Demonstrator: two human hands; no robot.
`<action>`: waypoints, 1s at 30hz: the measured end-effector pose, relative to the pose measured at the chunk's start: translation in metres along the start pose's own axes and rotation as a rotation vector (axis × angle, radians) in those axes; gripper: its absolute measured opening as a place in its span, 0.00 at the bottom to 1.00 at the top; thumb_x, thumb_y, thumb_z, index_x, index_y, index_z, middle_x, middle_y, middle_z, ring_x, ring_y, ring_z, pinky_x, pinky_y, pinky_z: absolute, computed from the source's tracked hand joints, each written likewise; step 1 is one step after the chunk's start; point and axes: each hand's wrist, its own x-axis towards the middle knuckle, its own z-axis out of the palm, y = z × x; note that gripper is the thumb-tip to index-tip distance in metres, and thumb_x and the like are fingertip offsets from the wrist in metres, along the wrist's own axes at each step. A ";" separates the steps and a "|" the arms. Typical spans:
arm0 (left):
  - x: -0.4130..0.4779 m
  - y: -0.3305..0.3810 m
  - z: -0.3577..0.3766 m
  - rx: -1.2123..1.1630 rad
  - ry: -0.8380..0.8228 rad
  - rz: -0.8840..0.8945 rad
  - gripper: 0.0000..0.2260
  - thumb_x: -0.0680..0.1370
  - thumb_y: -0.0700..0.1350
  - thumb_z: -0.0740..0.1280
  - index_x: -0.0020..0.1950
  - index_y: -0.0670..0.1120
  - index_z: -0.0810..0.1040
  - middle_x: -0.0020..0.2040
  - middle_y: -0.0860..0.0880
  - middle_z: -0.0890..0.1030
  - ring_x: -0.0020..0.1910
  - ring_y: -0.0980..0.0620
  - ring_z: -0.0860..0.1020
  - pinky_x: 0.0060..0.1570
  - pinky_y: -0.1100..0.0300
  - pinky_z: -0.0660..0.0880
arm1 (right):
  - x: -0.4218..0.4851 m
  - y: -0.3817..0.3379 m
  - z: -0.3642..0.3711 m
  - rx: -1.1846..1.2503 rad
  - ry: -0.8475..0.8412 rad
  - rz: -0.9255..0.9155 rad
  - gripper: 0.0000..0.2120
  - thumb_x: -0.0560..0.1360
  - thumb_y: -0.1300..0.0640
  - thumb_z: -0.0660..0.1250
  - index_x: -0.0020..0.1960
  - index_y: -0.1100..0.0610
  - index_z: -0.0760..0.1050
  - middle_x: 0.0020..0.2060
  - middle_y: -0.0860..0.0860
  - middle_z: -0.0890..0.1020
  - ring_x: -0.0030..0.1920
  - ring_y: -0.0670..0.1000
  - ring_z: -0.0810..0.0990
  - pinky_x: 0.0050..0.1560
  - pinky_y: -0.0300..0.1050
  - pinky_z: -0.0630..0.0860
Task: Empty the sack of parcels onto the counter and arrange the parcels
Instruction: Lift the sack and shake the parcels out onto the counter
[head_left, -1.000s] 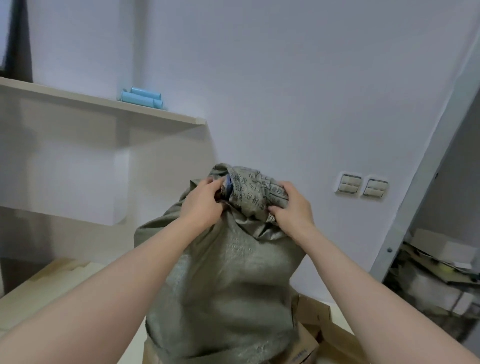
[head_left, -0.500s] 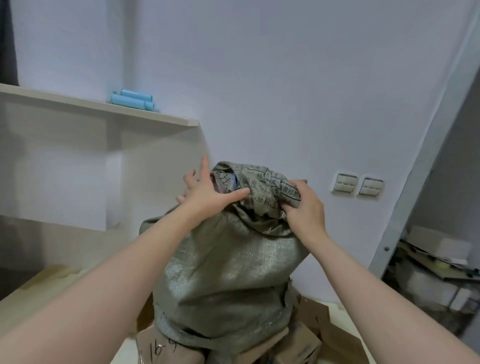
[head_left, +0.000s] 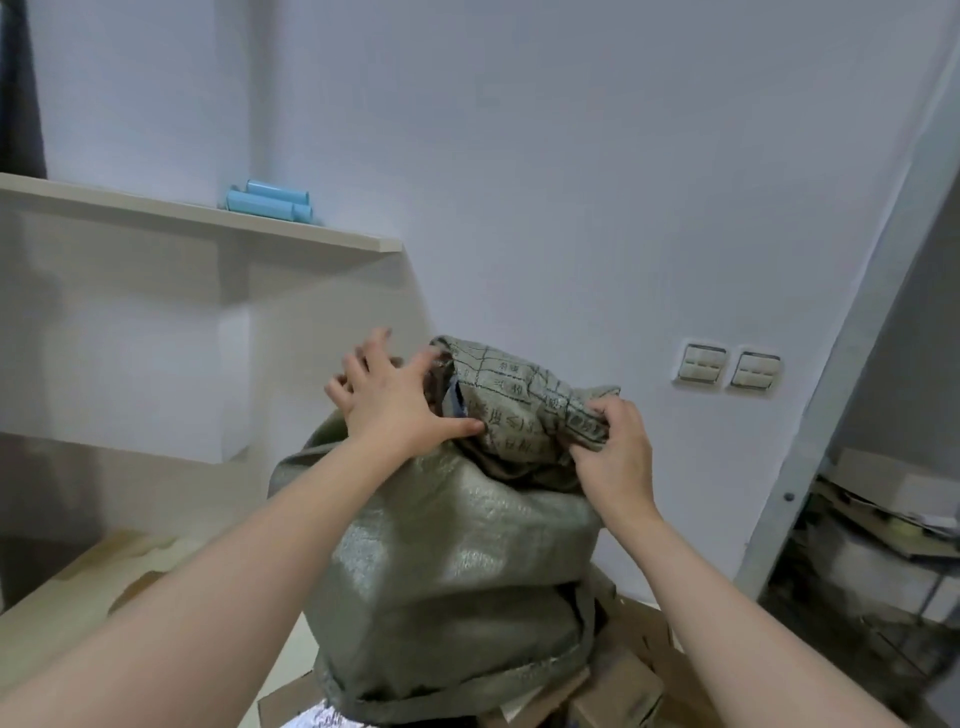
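The big green sack (head_left: 457, 571) stands at 6 o'clock, on brown boxes (head_left: 618, 691). The right hand (head_left: 613, 457) pinches its folded top, where the dark writing is too blurry to read. The left hand (head_left: 395, 400) lies flat on it, fingers spread.

Sack (head_left: 457, 571) and parcels (head_left: 618, 691) on counter (head_left: 62, 587)

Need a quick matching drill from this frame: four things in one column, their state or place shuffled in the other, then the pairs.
1. left hand
2. right hand
3. light blue cylindrical rolls
4. beige double wall switches

A. on the wall, right of the grey-green woven sack
B. fingers spread, open
C. lying on the pale wooden shelf
D. pinching the sack's printed top

Pairs: 1-B, 2-D, 3-C, 4-A
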 end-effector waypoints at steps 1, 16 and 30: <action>0.003 0.000 0.000 0.009 0.052 0.028 0.52 0.55 0.76 0.70 0.75 0.64 0.54 0.78 0.46 0.43 0.76 0.36 0.45 0.70 0.36 0.48 | -0.001 0.003 -0.002 0.003 -0.010 -0.001 0.18 0.66 0.69 0.75 0.47 0.52 0.73 0.48 0.52 0.76 0.45 0.45 0.72 0.45 0.22 0.65; -0.002 0.000 0.030 -0.271 -0.021 0.384 0.29 0.73 0.36 0.71 0.67 0.60 0.70 0.52 0.53 0.68 0.47 0.46 0.73 0.44 0.50 0.75 | 0.019 0.010 -0.036 0.198 -0.622 0.338 0.64 0.49 0.33 0.81 0.73 0.33 0.44 0.77 0.45 0.48 0.76 0.52 0.57 0.74 0.59 0.62; -0.002 0.000 -0.015 -0.784 -0.413 0.200 0.64 0.55 0.63 0.80 0.79 0.58 0.39 0.78 0.51 0.59 0.75 0.52 0.61 0.74 0.51 0.60 | 0.011 -0.033 -0.013 -0.012 -0.124 0.008 0.25 0.69 0.61 0.75 0.64 0.49 0.74 0.53 0.46 0.82 0.55 0.48 0.79 0.50 0.35 0.69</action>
